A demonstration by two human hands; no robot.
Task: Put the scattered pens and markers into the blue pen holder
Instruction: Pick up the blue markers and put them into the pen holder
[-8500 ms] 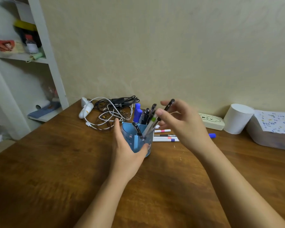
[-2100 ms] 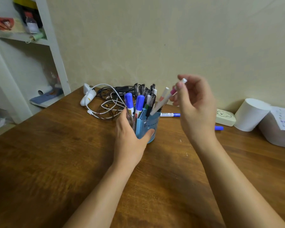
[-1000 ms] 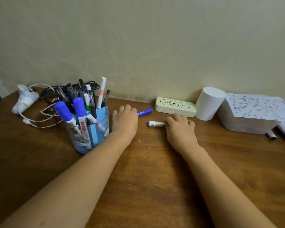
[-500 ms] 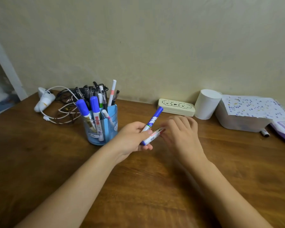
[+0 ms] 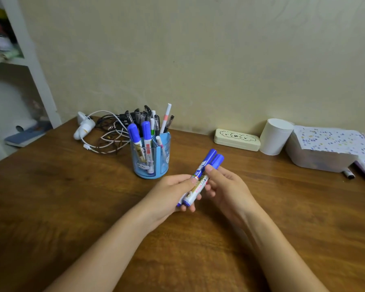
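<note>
The blue pen holder (image 5: 164,157) stands on the wooden desk, packed with several pens and markers, two blue-capped ones at its front left. Just right of it and nearer to me, my left hand (image 5: 169,193) grips two blue-capped markers (image 5: 205,167) side by side, caps pointing up and away. My right hand (image 5: 228,188) touches the same pair from the right, thumb pressed on their barrels. A black-tipped marker (image 5: 348,173) lies at the far right beside the white box.
A tangle of cables and a white charger (image 5: 83,128) lies behind and left of the holder. A cream case (image 5: 236,139), a white paper roll (image 5: 274,137) and a white box under dotted paper (image 5: 322,152) line the wall. A white shelf (image 5: 36,68) stands left.
Both hands picked the two blue markers off the desk and brought them together; the second marker now lies alongside the first in my left hand's grip, slightly nearer me.
</note>
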